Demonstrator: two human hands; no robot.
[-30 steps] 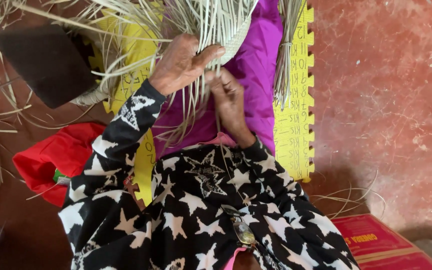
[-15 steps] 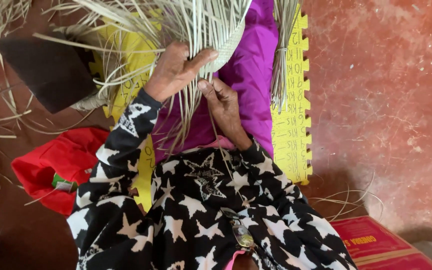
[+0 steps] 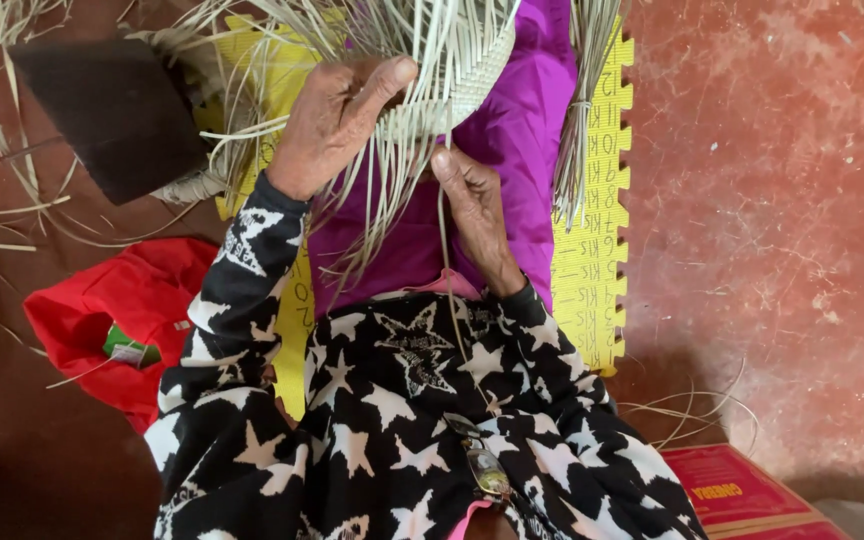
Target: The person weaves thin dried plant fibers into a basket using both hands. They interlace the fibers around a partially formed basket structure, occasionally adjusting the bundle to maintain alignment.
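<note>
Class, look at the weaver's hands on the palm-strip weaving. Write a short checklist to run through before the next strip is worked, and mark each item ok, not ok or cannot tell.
1. Left hand grips the woven panel at its lower edge, thumb on top: ok.
2. Right hand pinches a single loose strip below the panel: ok.
3. That strip hangs free down to the lap, not caught in the other loose strips: cannot tell.
4. Work rests over the purple cloth on the yellow foam mat: ok.
5. Spare strips within reach, bundle lying at the right on the mat: ok.
6. Weave tight and even: cannot tell, panel partly out of frame.
</note>
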